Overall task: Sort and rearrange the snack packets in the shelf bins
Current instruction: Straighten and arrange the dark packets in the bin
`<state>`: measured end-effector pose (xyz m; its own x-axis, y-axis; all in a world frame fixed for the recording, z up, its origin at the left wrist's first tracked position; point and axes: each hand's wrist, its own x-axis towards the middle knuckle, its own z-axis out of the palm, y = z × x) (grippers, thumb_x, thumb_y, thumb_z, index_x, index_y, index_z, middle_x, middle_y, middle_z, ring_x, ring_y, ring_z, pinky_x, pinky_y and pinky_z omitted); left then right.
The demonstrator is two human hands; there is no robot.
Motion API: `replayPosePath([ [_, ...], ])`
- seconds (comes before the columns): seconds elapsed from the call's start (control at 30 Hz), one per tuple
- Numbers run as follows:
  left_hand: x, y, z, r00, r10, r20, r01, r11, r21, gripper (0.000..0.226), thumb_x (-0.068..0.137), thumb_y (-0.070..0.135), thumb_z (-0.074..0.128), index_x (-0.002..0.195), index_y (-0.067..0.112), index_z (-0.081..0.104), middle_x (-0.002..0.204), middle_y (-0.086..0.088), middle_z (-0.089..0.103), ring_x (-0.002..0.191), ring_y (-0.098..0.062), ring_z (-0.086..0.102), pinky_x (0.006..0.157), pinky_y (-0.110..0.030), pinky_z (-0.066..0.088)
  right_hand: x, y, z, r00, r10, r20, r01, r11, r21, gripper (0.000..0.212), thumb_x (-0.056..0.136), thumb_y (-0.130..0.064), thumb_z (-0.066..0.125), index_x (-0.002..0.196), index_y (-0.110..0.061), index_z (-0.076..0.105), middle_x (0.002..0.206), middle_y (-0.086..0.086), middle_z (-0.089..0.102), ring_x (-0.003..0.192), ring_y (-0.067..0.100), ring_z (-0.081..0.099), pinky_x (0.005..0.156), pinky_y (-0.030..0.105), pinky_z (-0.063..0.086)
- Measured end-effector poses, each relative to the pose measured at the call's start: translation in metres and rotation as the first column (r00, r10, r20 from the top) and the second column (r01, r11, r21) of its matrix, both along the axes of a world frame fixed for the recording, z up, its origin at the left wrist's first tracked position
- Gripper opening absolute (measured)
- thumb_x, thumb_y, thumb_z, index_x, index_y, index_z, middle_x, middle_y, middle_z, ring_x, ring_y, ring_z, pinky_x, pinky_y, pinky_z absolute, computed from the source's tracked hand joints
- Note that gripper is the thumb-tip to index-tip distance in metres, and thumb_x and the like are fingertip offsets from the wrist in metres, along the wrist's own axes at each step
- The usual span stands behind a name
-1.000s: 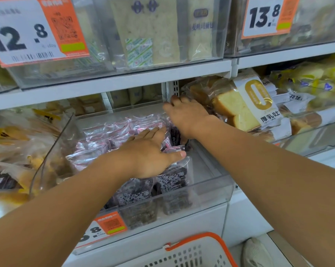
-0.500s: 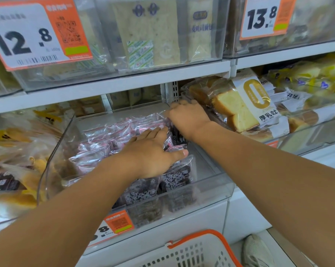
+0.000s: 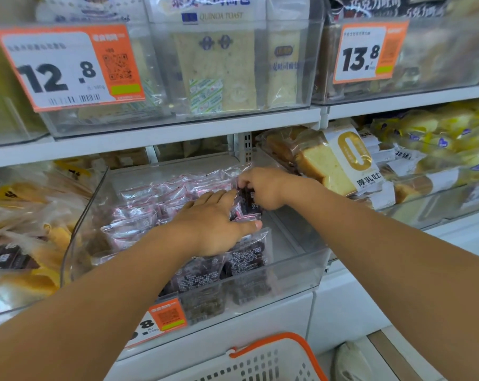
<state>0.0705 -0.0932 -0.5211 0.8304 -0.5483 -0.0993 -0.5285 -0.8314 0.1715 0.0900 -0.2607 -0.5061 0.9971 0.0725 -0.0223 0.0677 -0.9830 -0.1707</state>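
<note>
A clear plastic bin (image 3: 301, 273) on the middle shelf holds several dark purple snack packets (image 3: 150, 224) in clear wrappers, standing in rows. My left hand (image 3: 210, 224) lies flat on top of the rows, fingers spread, thumb pointing right. My right hand (image 3: 265, 188) is at the bin's back right, its fingers pinched on the top of one dark packet (image 3: 249, 204) that stands upright beside my left hand's fingertips. More packets (image 3: 246, 259) lean against the bin's front wall below my left hand.
Bins of yellow cake packets stand to the left (image 3: 26, 243). A bin of sliced toast loaves (image 3: 329, 163) is to the right. Upper shelf bins carry price tags (image 3: 67, 67). A white basket with an orange rim (image 3: 282, 353) sits below.
My right hand has curled from lying flat at the bin's back corner into a pinch on one dark packet, now tilted up. My left hand stays pressed on the rows.
</note>
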Motion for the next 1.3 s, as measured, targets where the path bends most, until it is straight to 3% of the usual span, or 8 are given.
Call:
replayPosePath([
  [0.17,-0.007,0.009,0.011,0.997,-0.052,-0.051,0.039,0.973,-0.230,0.080,0.091,0.065,0.051,0.156,0.029,0.022,0.162,0.002,0.026,0.147,-0.019,0.028,0.119,-0.034,0.024,-0.024,-0.004,0.024,0.999,0.034,0.001,-0.034,0.999,-0.009,0.050,0.095,0.003,0.046,0.140,-0.019,0.054,0.136,0.010,0.057,0.117,0.027,0.057,0.099,0.037,0.050],
  [0.33,-0.052,0.081,0.038,0.959,-0.126,0.256,0.212,0.915,-0.345,0.042,0.095,0.054,0.054,0.126,0.027,0.065,0.128,0.007,0.065,0.117,-0.012,0.059,0.103,-0.038,0.046,-0.090,0.000,0.022,0.952,0.070,0.299,-0.074,0.997,0.002,0.035,0.093,-0.005,0.054,0.122,-0.023,0.064,0.112,0.006,0.068,0.100,0.025,0.063,0.087,0.041,0.053],
  [0.53,-0.101,0.255,0.029,0.859,0.030,0.511,0.143,0.945,-0.295,0.024,0.093,0.044,0.055,0.084,0.027,0.070,0.073,0.013,0.066,0.067,-0.007,0.062,0.061,-0.032,0.052,-0.150,0.124,0.030,0.845,0.316,0.432,-0.423,0.889,0.176,0.039,0.079,-0.077,0.056,0.114,-0.058,0.058,0.108,-0.029,0.066,0.093,-0.002,0.066,0.074,0.031,0.060],
  [0.7,-0.080,0.382,0.010,0.784,0.559,0.268,-0.405,0.790,-0.460,0.016,0.092,0.044,0.063,0.093,0.029,0.070,0.084,0.014,0.068,0.082,-0.009,0.064,0.072,-0.032,0.054,-0.122,0.292,0.047,0.761,0.608,0.226,-0.636,0.630,0.446,0.027,0.094,-0.049,0.058,0.113,-0.035,0.070,0.103,-0.017,0.072,0.097,-0.002,0.066,0.082,0.017,0.052],
  [0.87,-0.060,0.404,-0.004,0.756,0.602,0.258,-0.493,0.782,-0.381,0.028,0.094,0.040,0.055,0.072,0.023,0.061,0.067,0.006,0.059,0.068,-0.020,0.058,0.055,-0.029,0.044,-0.028,0.407,0.024,0.856,0.504,-0.115,-0.464,0.848,0.257,0.025,0.101,-0.009,0.048,0.106,0.004,0.068,0.080,0.014,0.061,0.076,0.023,0.055,0.066,0.031,0.046],
  [1.0,-0.032,0.391,0.000,0.727,0.657,0.199,-0.606,0.750,-0.264,0.028,0.083,0.048,0.059,0.083,0.020,0.065,0.073,0.003,0.057,0.072,-0.025,0.058,0.064,-0.031,0.050,0.010,0.425,0.002,0.904,0.377,-0.201,-0.399,0.913,-0.083,0.018,0.099,-0.014,0.050,0.105,-0.006,0.065,0.088,0.009,0.057,0.078,0.022,0.054,0.057,0.028,0.044],
  [1.2,0.008,0.381,0.000,0.714,0.688,-0.130,-0.695,0.674,-0.251,0.047,0.087,0.061,0.056,0.097,0.017,0.068,0.086,-0.002,0.066,0.077,-0.018,0.060,0.070,-0.032,0.051,0.038,0.376,0.001,0.988,0.132,-0.081,-0.122,0.986,0.116,0.054,0.085,-0.065,0.063,0.117,-0.022,0.065,0.113,0.004,0.067,0.087,0.020,0.061,0.073,0.028,0.051],
  [1.3,0.018,0.375,-0.002,0.683,0.709,-0.176,-0.725,0.628,-0.284,0.040,0.099,0.043,0.049,0.104,0.007,0.067,0.101,-0.011,0.068,0.094,-0.029,0.064,0.076,-0.035,0.048,0.038,0.389,0.006,0.978,0.130,-0.164,-0.099,0.977,0.187,0.047,0.091,-0.055,0.064,0.112,-0.013,0.061,0.100,0.007,0.063,0.077,0.019,0.059,0.063,0.028,0.051],
])
